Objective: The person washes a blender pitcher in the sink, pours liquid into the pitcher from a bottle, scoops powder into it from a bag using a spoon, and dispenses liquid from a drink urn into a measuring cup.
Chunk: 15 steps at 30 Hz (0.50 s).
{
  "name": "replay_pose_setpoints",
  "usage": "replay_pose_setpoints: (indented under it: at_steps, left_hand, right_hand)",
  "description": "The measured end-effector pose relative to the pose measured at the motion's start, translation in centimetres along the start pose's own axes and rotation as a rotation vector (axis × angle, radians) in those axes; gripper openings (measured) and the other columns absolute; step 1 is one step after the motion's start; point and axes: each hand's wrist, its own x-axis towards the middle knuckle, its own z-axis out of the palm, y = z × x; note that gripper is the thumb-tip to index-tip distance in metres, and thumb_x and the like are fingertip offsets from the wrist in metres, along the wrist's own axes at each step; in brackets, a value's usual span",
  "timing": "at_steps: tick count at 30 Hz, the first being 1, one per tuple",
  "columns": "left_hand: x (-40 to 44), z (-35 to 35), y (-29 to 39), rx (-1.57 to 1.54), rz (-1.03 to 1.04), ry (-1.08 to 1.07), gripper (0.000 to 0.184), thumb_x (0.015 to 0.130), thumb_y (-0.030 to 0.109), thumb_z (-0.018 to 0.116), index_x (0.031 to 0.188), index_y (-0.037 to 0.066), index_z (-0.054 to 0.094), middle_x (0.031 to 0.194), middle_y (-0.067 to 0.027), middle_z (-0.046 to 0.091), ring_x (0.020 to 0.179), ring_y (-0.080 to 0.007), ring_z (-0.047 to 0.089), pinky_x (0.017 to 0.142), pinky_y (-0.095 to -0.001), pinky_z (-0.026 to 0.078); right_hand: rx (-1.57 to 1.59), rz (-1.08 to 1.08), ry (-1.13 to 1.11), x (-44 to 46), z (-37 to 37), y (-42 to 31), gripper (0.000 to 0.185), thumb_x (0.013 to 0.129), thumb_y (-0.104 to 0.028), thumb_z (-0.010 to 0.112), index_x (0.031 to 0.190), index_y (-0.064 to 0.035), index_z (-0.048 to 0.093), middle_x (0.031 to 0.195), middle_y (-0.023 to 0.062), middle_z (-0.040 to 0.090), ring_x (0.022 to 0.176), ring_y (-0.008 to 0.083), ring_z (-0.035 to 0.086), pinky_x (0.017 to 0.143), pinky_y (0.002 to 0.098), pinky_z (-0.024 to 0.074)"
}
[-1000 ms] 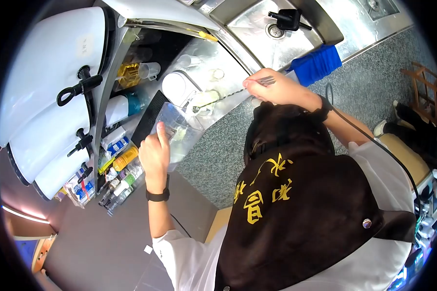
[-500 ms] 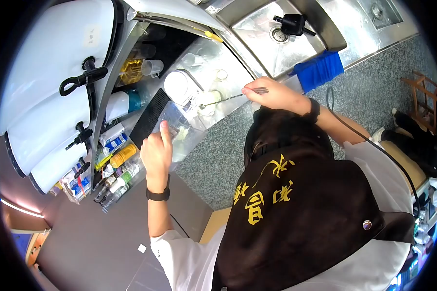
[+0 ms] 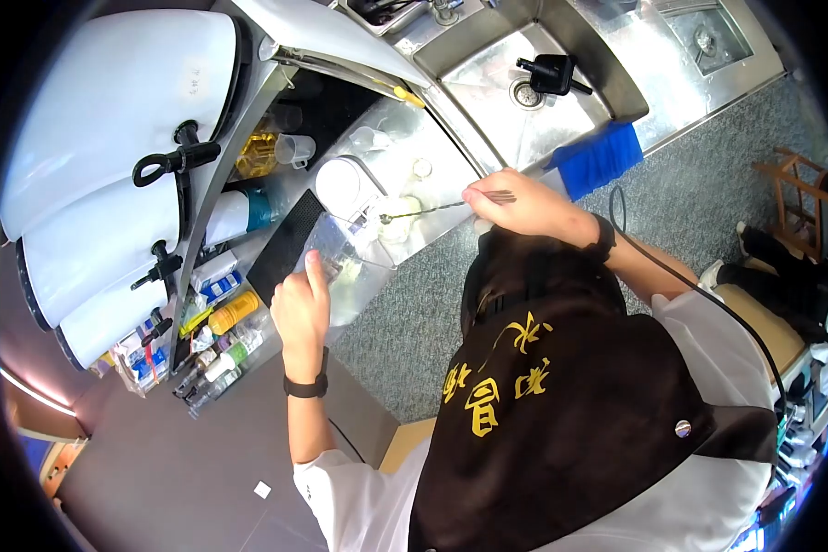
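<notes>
Spoon [image 3: 437, 210], twisted handle with fork prongs at one end, sits in the fingers of the right hand [image 3: 534, 210]; these are closed on it near the prongs, which show above the back of the hand. Shaft runs out to the left, its far tip at a whitish cup [image 3: 400, 228] on the bench [image 3: 453, 164]; whether the tip is dipped inside or only above it cannot be told. Left hand [image 3: 299, 308]: fingers folded, thumb straight, at the side of a clear tub [image 3: 354, 276]; fingertips hidden, so grip on the tub cannot be told. Tub is near the cup, on the side away from the right hand. White scale [image 3: 342, 184] just beside the cup; black mat [image 3: 283, 241] next to scale and tub. Small glass [image 3: 421, 167] beyond the spoon. Blue cloth [image 3: 598, 161] hangs at the sink [image 3: 474, 87] edge.
</notes>
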Motion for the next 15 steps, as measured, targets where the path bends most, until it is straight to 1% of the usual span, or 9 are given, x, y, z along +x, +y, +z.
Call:
replay_pose_setpoints:
  at_steps: [2, 3, 5, 6, 8, 9, 13, 15]
  left_hand:
    - [-0.1, 0.1, -0.3, -0.007, -0.003, 0.010, 0.075, 0.109, 0.052, 0.040, 0.074, -0.003, 0.075, 0.077, -0.0315, 0.068, 0.078, -0.0520, 0.069, 0.076, -0.0577, 0.054]
    - [-0.1, 0.3, -0.4, -0.011, -0.003, 0.013, 0.075, 0.109, 0.052, 0.040, 0.074, -0.003, 0.075, 0.077, -0.0315, 0.069, 0.078, -0.0520, 0.069, 0.076, -0.0577, 0.054]
    - [0.0, 0.6, -0.4, -0.017, -0.005, 0.020, 0.075, 0.109, 0.052, 0.040, 0.073, -0.004, 0.074, 0.077, -0.0314, 0.069, 0.078, -0.0522, 0.069, 0.076, -0.0579, 0.054]
    - [0.0, 0.8, -0.4, -0.019, -0.010, 0.020, 0.075, 0.109, 0.053, 0.040, 0.073, -0.004, 0.074, 0.077, -0.0314, 0.069, 0.078, -0.0523, 0.069, 0.075, -0.0581, 0.054]
    - [0.1, 1.1, -0.4, -0.031, 0.003, 0.031, 0.075, 0.109, 0.052, 0.040, 0.072, -0.004, 0.074, 0.076, -0.0317, 0.068, 0.078, -0.0524, 0.069, 0.075, -0.0582, 0.054]
    - [0.1, 1.2, -0.4, -0.039, 0.013, 0.035, 0.076, 0.109, 0.052, 0.040, 0.071, -0.004, 0.073, 0.076, -0.0320, 0.068, 0.077, -0.0525, 0.068, 0.075, -0.0584, 0.054]
    - [0.0, 1.2, -0.4, -0.053, 0.008, 0.042, 0.076, 0.109, 0.052, 0.041, 0.070, -0.005, 0.073, 0.075, -0.0322, 0.068, 0.077, -0.0524, 0.068, 0.074, -0.0582, 0.054]
    - [0.0, 1.3, -0.5, -0.039, 0.025, 0.047, 0.074, 0.109, 0.051, 0.042, 0.070, -0.005, 0.072, 0.074, -0.0321, 0.067, 0.076, -0.0521, 0.068, 0.073, -0.0579, 0.054]
  right_hand:
    - [0.047, -0.025, 0.059, 0.3, 0.7, 1.2, 0.038, 0.106, -0.029, 0.056, 0.087, 0.0024, 0.067, 0.070, 0.0200, 0.063, 0.064, 0.0379, 0.057, 0.066, 0.0458, 0.0457]
    - [0.041, -0.031, 0.060, 0.7, 0.9, 1.7, 0.038, 0.106, -0.029, 0.056, 0.087, 0.0024, 0.067, 0.070, 0.0200, 0.063, 0.064, 0.0379, 0.057, 0.066, 0.0458, 0.0457]
    - [0.085, 0.171, -0.003, 1.3, 1.1, 2.8, 0.041, 0.106, -0.033, 0.055, 0.087, 0.0021, 0.066, 0.068, 0.0190, 0.061, 0.063, 0.0356, 0.054, 0.066, 0.0445, 0.0459]
    - [0.080, 0.167, 0.001, 1.4, 1.3, 3.0, 0.041, 0.106, -0.033, 0.055, 0.087, 0.0021, 0.066, 0.068, 0.0190, 0.061, 0.063, 0.0356, 0.054, 0.066, 0.0445, 0.0459]
    - [0.079, 0.152, 0.012, 1.5, 1.7, 3.5, 0.043, 0.106, -0.035, 0.054, 0.086, 0.0020, 0.065, 0.067, 0.0174, 0.059, 0.061, 0.0310, 0.052, 0.065, 0.0434, 0.0455]
    - [0.037, 0.120, 0.017, 1.7, 1.6, 2.8, 0.043, 0.106, -0.035, 0.054, 0.085, 0.0019, 0.065, 0.066, 0.0167, 0.058, 0.061, 0.0274, 0.053, 0.064, 0.0427, 0.0451]
    - [0.105, 0.164, 0.030, 0.5, -0.3, -0.8, 0.044, 0.106, -0.034, 0.054, 0.083, 0.0019, 0.063, 0.065, 0.0162, 0.056, 0.060, 0.0261, 0.052, 0.063, 0.0422, 0.0445]
    - [0.166, 0.216, -0.015, -0.1, -1.1, -2.1, 0.043, 0.106, -0.033, 0.054, 0.081, 0.0020, 0.062, 0.064, 0.0160, 0.056, 0.059, 0.0259, 0.051, 0.063, 0.0424, 0.0443]
